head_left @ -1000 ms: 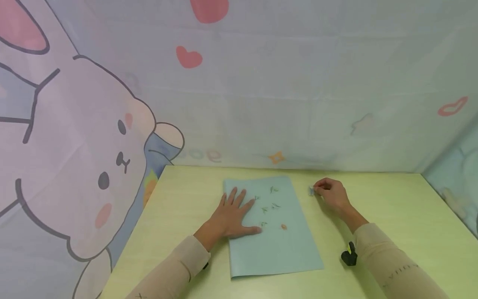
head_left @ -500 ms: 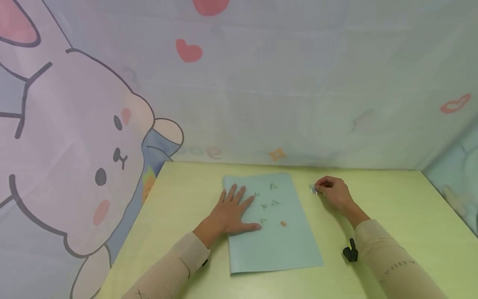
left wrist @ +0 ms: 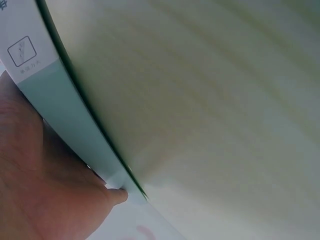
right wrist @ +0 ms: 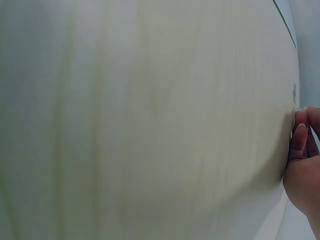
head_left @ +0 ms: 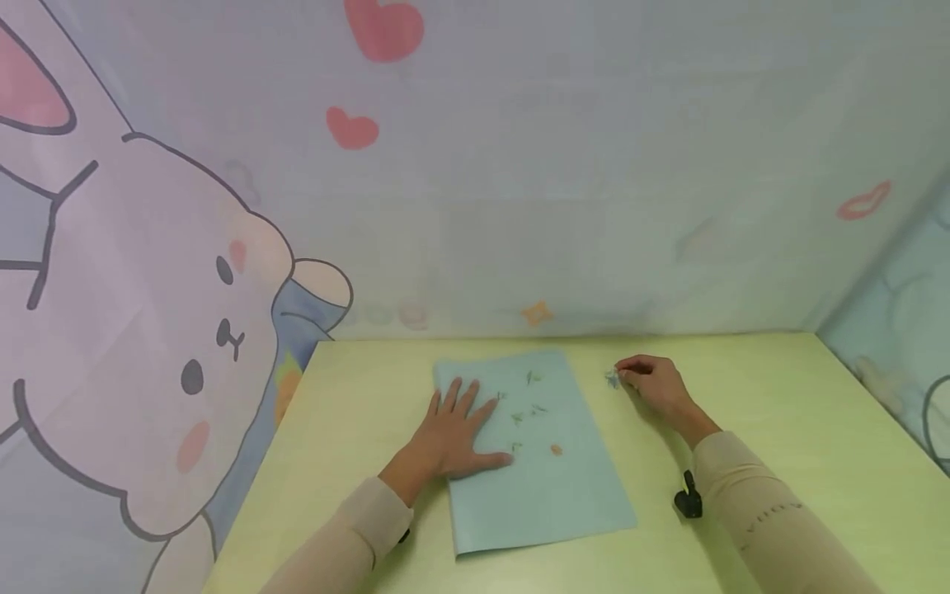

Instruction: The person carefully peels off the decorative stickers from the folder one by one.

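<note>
My left hand lies with spread, straight fingers on the left part of a light blue sheet-like booklet. Small green sprig shapes and one orange shape dot the cover. In the left wrist view, the hand rests along the booklet's edge, which carries a small printed box. To the right of the booklet, my right hand pinches a small clear piece with bluish marks between thumb and fingertips, low over the table. The right wrist view shows that hand only at its edge.
A pale yellow-green table bears everything. Below the right forearm sits a small black object, partly near the sleeve. A printed cloth with a rabbit and hearts hangs behind and at the sides.
The head view has shifted slightly. The small clear piece appears turned between my right fingertips, its bluish marks now showing more. My left hand stays flat on the booklet.
</note>
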A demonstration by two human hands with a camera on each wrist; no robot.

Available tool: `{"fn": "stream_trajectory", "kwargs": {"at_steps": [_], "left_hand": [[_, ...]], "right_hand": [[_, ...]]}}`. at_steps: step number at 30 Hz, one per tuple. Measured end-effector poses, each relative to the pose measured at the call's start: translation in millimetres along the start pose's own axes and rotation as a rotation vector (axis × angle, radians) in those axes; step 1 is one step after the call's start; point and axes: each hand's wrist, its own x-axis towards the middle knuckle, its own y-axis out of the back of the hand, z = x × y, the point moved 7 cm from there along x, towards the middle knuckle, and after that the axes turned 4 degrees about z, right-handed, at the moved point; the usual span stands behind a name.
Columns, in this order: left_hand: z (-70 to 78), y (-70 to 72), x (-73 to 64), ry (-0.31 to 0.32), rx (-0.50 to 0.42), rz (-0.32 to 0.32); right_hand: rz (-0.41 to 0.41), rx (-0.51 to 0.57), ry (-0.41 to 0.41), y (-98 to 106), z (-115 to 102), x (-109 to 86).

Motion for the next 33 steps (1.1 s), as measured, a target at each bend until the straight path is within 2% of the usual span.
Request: {"fn": "stream_trajectory", "kwargs": {"at_steps": [11, 19, 33], "left_hand": [[2.5, 1.7, 5.5, 0.002, -0.009, 0.015], [7.6, 6.3, 8.7, 0.0, 0.0, 0.014], [9.2, 11.3, 11.3, -0.001, 0.01, 0.017]], "right_hand": [[0.039, 0.094, -0.023, 3, 5, 3.9], [0.026, 0.139, -0.036, 8, 15, 5.6], [0.015, 0.176, -0.04, 15, 7, 1.1]]}}
